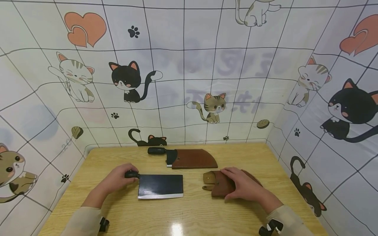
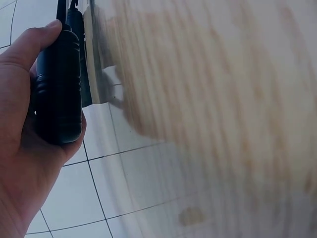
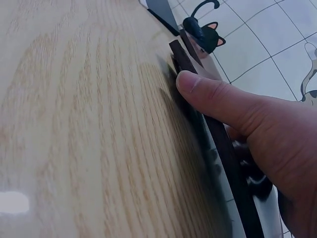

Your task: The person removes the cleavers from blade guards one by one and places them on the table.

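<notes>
My left hand [image 1: 121, 177] grips the black handle [image 2: 58, 94] of a cleaver. Its dark rectangular blade [image 1: 160, 186] points right, bright edge toward me, close above the tabletop or on it; I cannot tell which. On the right, my right hand [image 1: 243, 185] holds a brown leather knife sheath [image 1: 221, 187] across its width. In the right wrist view, the thumb presses the sheath's dark edge [image 3: 218, 131]. A tan strap end with a snap [image 1: 209, 178] sticks out at the sheath's left. The right hand covers much of the sheath.
Behind both hands lies another knife in a brown sheath [image 1: 193, 159], its black handle [image 1: 156, 150] pointing left. Everything is on a light wooden table [image 1: 183, 213]. Cloth walls [image 1: 183, 65] with cat prints and grid lines border it at the back and sides.
</notes>
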`<state>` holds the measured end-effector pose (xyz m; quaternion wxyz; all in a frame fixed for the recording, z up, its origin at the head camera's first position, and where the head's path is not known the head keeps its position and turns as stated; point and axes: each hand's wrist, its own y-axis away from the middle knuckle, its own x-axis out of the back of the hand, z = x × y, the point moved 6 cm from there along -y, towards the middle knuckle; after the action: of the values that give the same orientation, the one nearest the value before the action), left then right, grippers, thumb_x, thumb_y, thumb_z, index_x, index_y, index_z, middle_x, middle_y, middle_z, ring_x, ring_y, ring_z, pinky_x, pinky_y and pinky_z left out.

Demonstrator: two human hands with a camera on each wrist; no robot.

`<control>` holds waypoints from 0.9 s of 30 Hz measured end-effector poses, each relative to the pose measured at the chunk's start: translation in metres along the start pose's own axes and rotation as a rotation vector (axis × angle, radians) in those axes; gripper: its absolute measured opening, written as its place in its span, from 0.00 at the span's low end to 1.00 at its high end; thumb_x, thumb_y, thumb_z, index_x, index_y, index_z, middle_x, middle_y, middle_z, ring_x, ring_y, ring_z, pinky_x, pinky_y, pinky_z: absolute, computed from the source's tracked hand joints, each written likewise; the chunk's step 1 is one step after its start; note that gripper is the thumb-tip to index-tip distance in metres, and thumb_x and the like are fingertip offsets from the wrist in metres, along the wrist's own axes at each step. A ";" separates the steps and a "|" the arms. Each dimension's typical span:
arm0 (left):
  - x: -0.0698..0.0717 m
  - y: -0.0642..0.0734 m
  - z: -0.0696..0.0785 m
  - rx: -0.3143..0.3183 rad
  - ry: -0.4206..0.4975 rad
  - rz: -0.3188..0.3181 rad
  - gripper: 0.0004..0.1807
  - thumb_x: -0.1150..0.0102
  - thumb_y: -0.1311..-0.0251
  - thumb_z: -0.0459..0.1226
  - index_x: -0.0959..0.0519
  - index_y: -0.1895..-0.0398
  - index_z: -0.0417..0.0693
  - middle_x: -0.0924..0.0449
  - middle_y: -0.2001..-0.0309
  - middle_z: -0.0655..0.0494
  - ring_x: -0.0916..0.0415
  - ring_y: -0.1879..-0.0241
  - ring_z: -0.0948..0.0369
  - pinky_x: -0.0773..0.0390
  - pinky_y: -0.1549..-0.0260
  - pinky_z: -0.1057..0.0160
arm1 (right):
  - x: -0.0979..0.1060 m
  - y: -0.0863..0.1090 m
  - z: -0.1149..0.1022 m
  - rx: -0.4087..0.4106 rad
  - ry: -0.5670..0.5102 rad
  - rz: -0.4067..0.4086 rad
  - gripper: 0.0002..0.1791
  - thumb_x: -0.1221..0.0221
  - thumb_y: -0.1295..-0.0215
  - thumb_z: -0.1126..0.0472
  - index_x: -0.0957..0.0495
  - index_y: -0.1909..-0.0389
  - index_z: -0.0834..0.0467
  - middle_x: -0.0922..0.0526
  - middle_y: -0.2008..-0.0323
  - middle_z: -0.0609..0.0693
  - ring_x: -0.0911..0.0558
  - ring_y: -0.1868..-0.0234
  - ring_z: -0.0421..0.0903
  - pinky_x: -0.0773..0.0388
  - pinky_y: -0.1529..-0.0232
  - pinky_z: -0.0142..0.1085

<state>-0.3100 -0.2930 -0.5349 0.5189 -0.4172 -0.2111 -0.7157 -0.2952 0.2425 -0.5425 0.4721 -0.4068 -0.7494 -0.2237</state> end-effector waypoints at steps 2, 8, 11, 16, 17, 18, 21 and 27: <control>0.000 0.000 0.000 -0.002 0.002 -0.002 0.12 0.20 0.33 0.40 0.12 0.51 0.55 0.15 0.54 0.64 0.18 0.51 0.58 0.17 0.50 0.48 | -0.001 0.000 0.001 0.000 0.000 -0.002 0.67 0.17 0.52 0.29 0.32 0.16 0.56 0.30 0.21 0.56 0.30 0.21 0.63 0.30 0.27 0.65; -0.002 -0.001 -0.002 0.008 0.017 -0.016 0.12 0.20 0.34 0.40 0.13 0.51 0.54 0.15 0.54 0.63 0.18 0.51 0.57 0.17 0.50 0.47 | -0.003 -0.001 0.004 -0.009 -0.024 -0.014 0.67 0.17 0.52 0.29 0.32 0.16 0.56 0.30 0.20 0.58 0.32 0.20 0.65 0.32 0.28 0.69; -0.004 -0.002 -0.004 0.017 0.024 -0.030 0.12 0.19 0.34 0.40 0.13 0.51 0.55 0.16 0.54 0.63 0.19 0.51 0.58 0.18 0.49 0.47 | -0.004 -0.001 0.005 -0.015 -0.037 -0.026 0.67 0.17 0.51 0.30 0.33 0.15 0.56 0.31 0.20 0.58 0.33 0.20 0.66 0.32 0.28 0.69; -0.007 -0.002 -0.006 0.040 0.024 -0.049 0.12 0.19 0.34 0.40 0.13 0.51 0.55 0.16 0.53 0.63 0.19 0.50 0.58 0.18 0.47 0.45 | -0.008 -0.002 0.009 -0.031 -0.051 -0.048 0.67 0.17 0.51 0.29 0.33 0.15 0.55 0.32 0.19 0.57 0.34 0.19 0.65 0.31 0.27 0.68; -0.007 -0.002 -0.007 0.048 0.026 -0.054 0.12 0.20 0.34 0.40 0.13 0.51 0.55 0.16 0.53 0.63 0.19 0.50 0.58 0.18 0.47 0.45 | -0.008 -0.002 0.010 -0.032 -0.054 -0.051 0.67 0.17 0.51 0.29 0.33 0.15 0.55 0.32 0.19 0.58 0.34 0.19 0.65 0.31 0.27 0.68; -0.008 -0.002 -0.007 0.055 0.028 -0.058 0.12 0.20 0.34 0.40 0.13 0.51 0.55 0.16 0.53 0.62 0.19 0.50 0.57 0.18 0.46 0.45 | -0.009 -0.002 0.011 -0.032 -0.058 -0.054 0.66 0.17 0.51 0.29 0.33 0.15 0.55 0.32 0.19 0.58 0.35 0.19 0.66 0.31 0.27 0.68; -0.009 -0.003 -0.008 0.075 0.033 -0.069 0.12 0.19 0.35 0.39 0.13 0.51 0.54 0.16 0.52 0.61 0.19 0.49 0.57 0.19 0.46 0.44 | -0.010 -0.003 0.013 -0.032 -0.072 -0.061 0.66 0.17 0.51 0.29 0.33 0.15 0.54 0.33 0.19 0.58 0.35 0.18 0.66 0.31 0.28 0.67; -0.010 -0.005 -0.008 0.098 0.033 -0.082 0.14 0.18 0.36 0.38 0.12 0.51 0.53 0.15 0.52 0.60 0.20 0.50 0.56 0.19 0.47 0.45 | -0.013 -0.005 0.017 -0.037 -0.098 -0.084 0.66 0.18 0.50 0.29 0.34 0.14 0.53 0.35 0.18 0.56 0.35 0.18 0.64 0.29 0.28 0.65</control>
<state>-0.3164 -0.2920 -0.5470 0.5124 -0.3706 -0.2543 -0.7317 -0.3050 0.2465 -0.5616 0.4174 -0.3940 -0.7838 -0.2369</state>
